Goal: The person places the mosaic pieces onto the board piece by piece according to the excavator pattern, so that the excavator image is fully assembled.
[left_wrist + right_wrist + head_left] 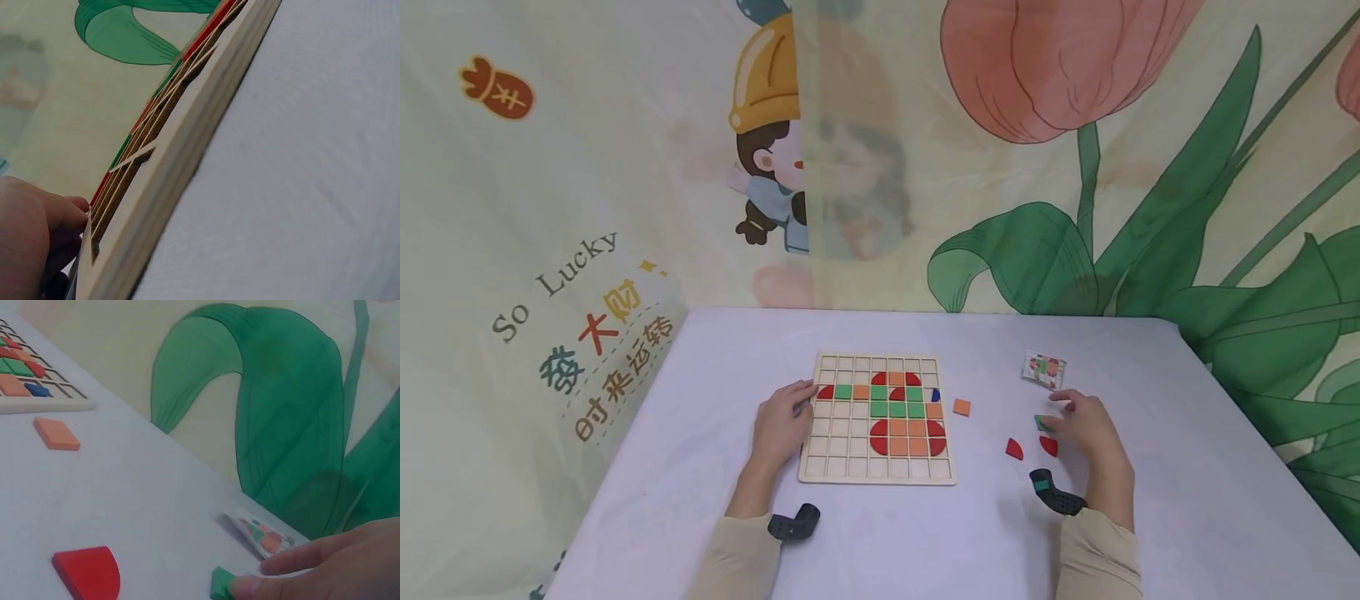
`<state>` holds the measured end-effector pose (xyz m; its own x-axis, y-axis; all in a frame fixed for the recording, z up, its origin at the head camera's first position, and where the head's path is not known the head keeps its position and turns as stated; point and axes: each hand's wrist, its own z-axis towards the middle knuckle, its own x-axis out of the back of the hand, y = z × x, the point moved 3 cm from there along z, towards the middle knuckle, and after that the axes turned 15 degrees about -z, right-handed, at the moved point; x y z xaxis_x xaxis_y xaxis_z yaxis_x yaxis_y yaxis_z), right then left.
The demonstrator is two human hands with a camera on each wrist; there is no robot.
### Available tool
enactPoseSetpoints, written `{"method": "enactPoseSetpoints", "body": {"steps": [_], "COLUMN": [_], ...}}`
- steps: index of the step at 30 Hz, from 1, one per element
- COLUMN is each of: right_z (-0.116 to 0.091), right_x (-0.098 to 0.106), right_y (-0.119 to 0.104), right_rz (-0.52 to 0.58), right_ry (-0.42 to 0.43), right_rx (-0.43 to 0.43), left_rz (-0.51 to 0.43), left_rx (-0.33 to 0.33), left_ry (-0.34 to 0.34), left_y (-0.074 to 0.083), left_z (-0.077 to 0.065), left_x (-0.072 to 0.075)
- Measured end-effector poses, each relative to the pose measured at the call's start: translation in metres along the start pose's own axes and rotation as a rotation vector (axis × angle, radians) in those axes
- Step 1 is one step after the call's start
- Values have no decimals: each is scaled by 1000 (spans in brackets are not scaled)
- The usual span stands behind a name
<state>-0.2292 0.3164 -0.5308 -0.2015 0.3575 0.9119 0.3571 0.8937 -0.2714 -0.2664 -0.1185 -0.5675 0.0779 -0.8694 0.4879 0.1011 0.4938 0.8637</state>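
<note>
My left hand [782,425] holds the left edge of a wooden grid board [838,468]; in the left wrist view its bent fingers [59,212] lie along the frame. Red, green and orange pieces fill part of the grid, and a blue piece [936,395] sits near its right side. To the right, my right hand [1084,429] is low over the table. Its thumb touches a green piece [220,583] while the index finger extends apart, near a picture card [259,534]. Close below the hand lies a red quarter-round piece [1048,447].
A second red quarter-round piece [1014,449] lies left of the right hand. Between it and the board is an orange square [962,407]. The white-covered table [910,542] meets a printed cloth backdrop [880,283] along its far edge. Each wrist wears a black camera.
</note>
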Motion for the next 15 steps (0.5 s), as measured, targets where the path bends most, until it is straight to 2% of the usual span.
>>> {"method": "enactPoseSetpoints", "body": {"steps": [2,5,8,15], "right_z": [0,4,9,15], "right_x": [-1,-6,-13,-32], "right_y": [9,6,-11,-58], "right_rz": [-2,-7,-16,20], "right_ry": [-20,-8,42,163], "right_rx": [-3,44,94,138], "left_rz": [1,-5,-12,-16], "left_rx": [2,5,2,-2], "left_ry": [2,4,2,5], "left_y": [-1,-1,-2,-3], "left_z": [0,-1,-1,0], "left_x": [0,1,0,-1]}}
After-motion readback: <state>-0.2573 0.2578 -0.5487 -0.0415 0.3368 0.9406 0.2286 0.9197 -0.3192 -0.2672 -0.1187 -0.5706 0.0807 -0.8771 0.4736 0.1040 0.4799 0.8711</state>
